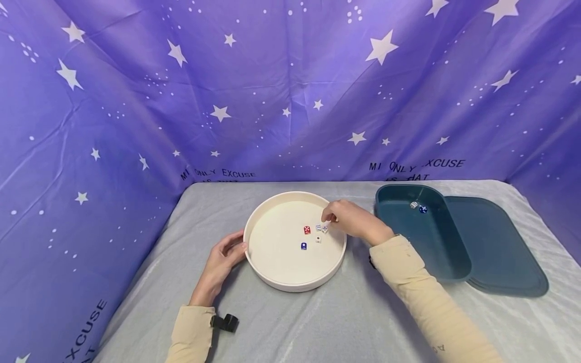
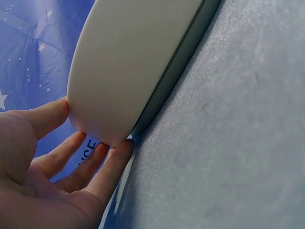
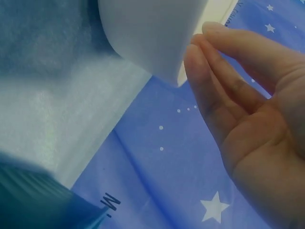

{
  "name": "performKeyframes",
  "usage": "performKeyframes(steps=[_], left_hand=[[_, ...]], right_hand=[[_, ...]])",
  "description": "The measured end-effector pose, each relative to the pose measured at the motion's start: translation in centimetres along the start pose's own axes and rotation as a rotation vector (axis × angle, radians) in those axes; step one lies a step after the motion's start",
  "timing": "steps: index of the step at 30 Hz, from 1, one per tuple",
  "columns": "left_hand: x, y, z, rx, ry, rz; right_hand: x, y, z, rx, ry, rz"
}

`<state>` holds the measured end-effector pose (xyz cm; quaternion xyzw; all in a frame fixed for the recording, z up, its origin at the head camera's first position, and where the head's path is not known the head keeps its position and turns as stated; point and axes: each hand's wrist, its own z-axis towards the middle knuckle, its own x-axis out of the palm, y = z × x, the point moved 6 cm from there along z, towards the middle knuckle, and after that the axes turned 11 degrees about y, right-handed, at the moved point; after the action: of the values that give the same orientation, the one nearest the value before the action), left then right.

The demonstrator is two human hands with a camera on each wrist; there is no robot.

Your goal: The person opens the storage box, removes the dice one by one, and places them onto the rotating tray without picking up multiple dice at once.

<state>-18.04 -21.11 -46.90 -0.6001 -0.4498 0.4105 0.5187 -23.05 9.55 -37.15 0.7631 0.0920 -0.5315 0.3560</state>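
A round cream tray (image 1: 272,267) lies on the cloth in the head view. Inside it are a red die (image 1: 306,230), a blue die (image 1: 303,246) and several white dice (image 1: 318,240). My left hand (image 1: 223,257) holds the tray's left edge; in the left wrist view its thumb is at the rim and its other fingertips touch the outer wall. Over the tray's right side, my right hand (image 1: 351,219) has bent fingers close above two white dice. In the right wrist view its thumb and fingertips (image 3: 212,28) come close together; whether a die is between them is hidden.
To the right, a dark teal rectangular box (image 1: 436,262) holds a white die (image 1: 414,205) and a blue die (image 1: 423,209). Its matching flat lid (image 1: 495,242) lies partly under or against the box. A purple starred curtain (image 1: 290,91) hangs behind the grey cloth-covered table (image 1: 290,327).
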Motion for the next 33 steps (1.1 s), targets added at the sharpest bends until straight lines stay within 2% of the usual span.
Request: performKeyframes(steps=[14,24,33], left_hand=[[0.0,0.0,0.0,-0.004,-0.001,-0.017],[0.0,0.0,0.0,0.003,-0.009,-0.004],[0.1,-0.1,0.0,0.018,-0.012,-0.001]], right_hand=[[-1.9,-0.9,-1.5,0.032,-0.035,0.010],[-3.3,-2.4,-3.0,0.040,-0.111,-0.016],[-4.2,-3.9,-4.9,0.122,-0.087,-0.003]])
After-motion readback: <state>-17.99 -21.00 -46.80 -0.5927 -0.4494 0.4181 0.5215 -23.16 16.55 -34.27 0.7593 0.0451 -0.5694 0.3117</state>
